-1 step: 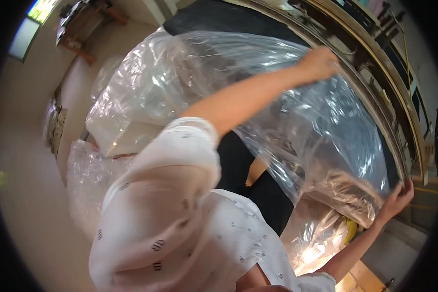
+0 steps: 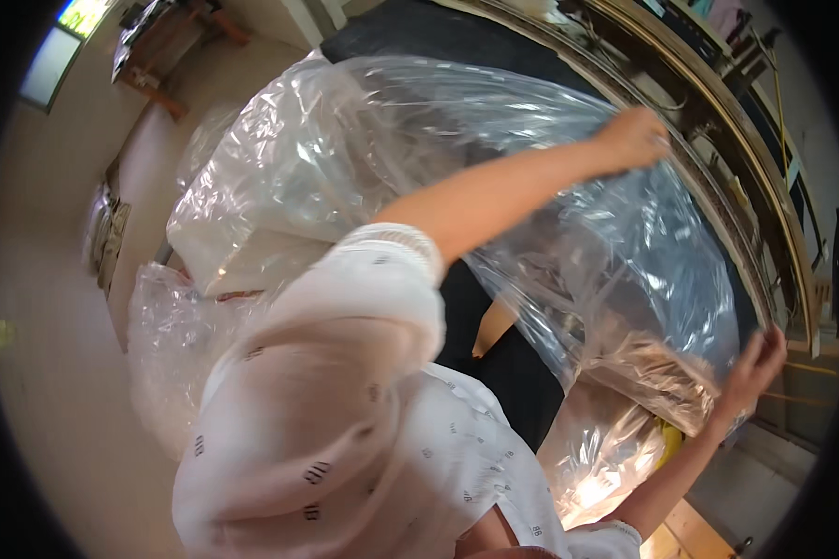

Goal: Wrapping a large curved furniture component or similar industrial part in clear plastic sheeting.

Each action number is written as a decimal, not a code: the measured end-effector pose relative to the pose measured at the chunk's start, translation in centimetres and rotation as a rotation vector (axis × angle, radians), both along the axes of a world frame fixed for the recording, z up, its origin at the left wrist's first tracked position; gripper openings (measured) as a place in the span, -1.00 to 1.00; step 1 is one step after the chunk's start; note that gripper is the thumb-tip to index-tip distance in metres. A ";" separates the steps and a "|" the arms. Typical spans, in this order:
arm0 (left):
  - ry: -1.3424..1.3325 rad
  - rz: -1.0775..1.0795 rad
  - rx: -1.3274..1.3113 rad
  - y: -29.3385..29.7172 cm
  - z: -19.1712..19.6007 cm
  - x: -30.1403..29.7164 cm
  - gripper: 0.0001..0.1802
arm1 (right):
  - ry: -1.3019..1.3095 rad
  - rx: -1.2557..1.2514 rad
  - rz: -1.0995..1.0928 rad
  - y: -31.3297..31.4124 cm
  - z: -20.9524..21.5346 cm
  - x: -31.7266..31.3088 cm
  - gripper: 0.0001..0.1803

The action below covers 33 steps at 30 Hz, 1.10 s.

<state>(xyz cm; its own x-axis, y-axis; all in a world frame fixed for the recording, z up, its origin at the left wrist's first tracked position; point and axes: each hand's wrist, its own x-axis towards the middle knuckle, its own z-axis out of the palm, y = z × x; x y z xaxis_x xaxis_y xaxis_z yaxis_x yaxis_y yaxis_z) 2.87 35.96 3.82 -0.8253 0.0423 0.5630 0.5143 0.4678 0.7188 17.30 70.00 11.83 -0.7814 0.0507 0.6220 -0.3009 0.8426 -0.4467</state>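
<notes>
A large crumpled sheet of clear plastic film (image 2: pixel 615 224) spreads over a black surface (image 2: pixel 522 56) and drapes toward me. My left arm reaches across it, and my left hand (image 2: pixel 632 142) is closed at the film's far edge, its fingers bent together. Farther right, at the other end of that edge, my right hand (image 2: pixel 757 365) has its fingers drawn in around the film beside the table's long rim; they are slightly blurred, and their tips are partly hidden. Between the two hands the film's edge bows outward, wrinkled and shiny.
A long curved-looking metal and wood rail (image 2: pixel 718 140) runs along the far side. More clear plastic (image 2: pixel 182 335) hangs at the left, above the floor. At the back left stands a wooden table (image 2: pixel 158 56) with things on it. A yellow object (image 2: pixel 669 440) shows near my right forearm.
My left hand has shifted slightly right and nearer the rail. My right hand has drawn a little left, away from the rim. The film has moved slightly with them.
</notes>
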 end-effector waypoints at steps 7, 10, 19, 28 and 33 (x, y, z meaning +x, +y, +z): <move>0.290 -0.189 0.137 3.4 0.4 5.2 -0.60 | -0.364 0.378 0.565 -14.9 -3.6 1.1 -0.51; 0.317 0.012 -0.043 -3.8 2.8 15.1 -0.58 | -0.335 0.472 0.492 -9.5 -4.5 -1.5 -0.49; -0.204 1.045 -0.010 -28.3 -10.5 32.6 -0.42 | -0.347 0.470 0.368 -6.8 -5.2 -4.5 -0.48; -0.486 0.732 0.289 -31.4 -15.1 35.5 -0.71 | -0.345 0.215 0.728 -28.2 -0.9 5.9 -0.83; -0.345 0.736 0.448 -27.2 -6.3 36.4 -0.79 | -0.601 0.519 0.915 -30.9 -8.4 9.3 -0.76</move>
